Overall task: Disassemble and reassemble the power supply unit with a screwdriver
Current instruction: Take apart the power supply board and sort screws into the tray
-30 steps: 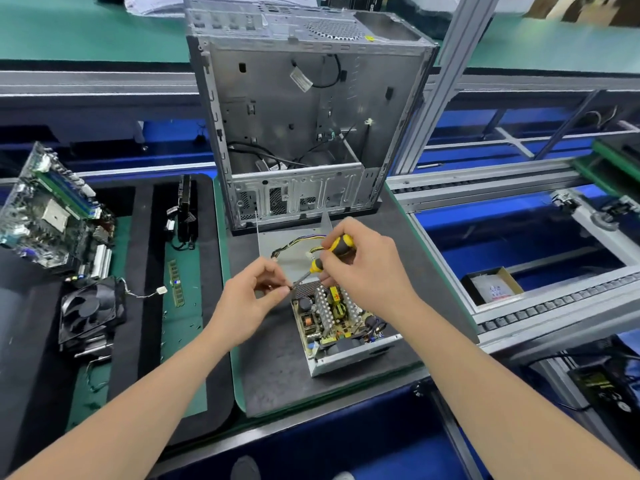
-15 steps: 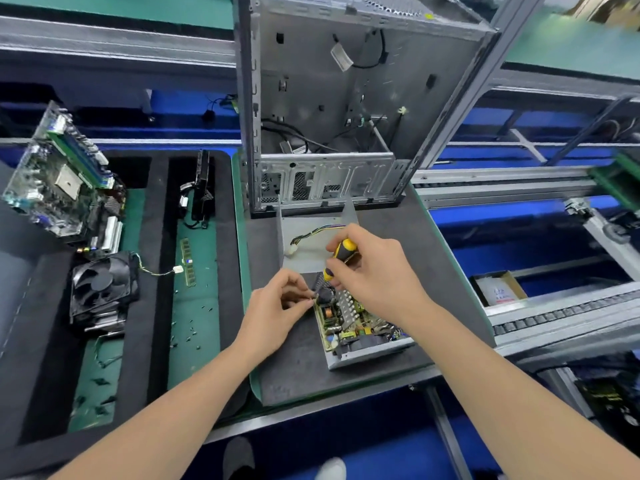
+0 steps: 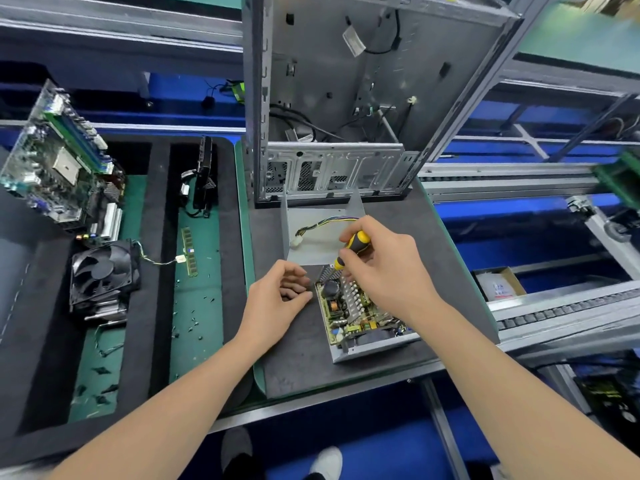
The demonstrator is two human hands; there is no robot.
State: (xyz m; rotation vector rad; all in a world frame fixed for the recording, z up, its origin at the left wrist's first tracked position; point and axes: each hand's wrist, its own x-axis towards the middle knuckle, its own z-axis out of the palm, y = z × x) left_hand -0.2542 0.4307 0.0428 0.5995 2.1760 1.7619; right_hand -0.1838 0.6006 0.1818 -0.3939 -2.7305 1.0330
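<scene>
The opened power supply unit [image 3: 360,320] lies on the dark mat, its circuit board and heat sinks exposed. Behind it sits its grey metal cover [image 3: 311,247] with a loose cable bundle. My right hand [image 3: 384,271] grips a yellow-and-black screwdriver [image 3: 353,245], the tip pointing down at the unit's far left corner. My left hand [image 3: 277,303] rests just left of that corner with its fingers curled; whether it pinches something small I cannot tell.
An empty computer case [image 3: 346,98] stands upright behind the unit. On the left tray lie a motherboard [image 3: 59,161], a cooling fan [image 3: 100,271], a memory stick [image 3: 188,251] and scattered screws. A small cardboard box [image 3: 498,284] sits on the right.
The view has shifted and come closer. My left hand has drawn slightly away from the screwdriver tip, and the screwdriver stands steeper over the unit's corner.
</scene>
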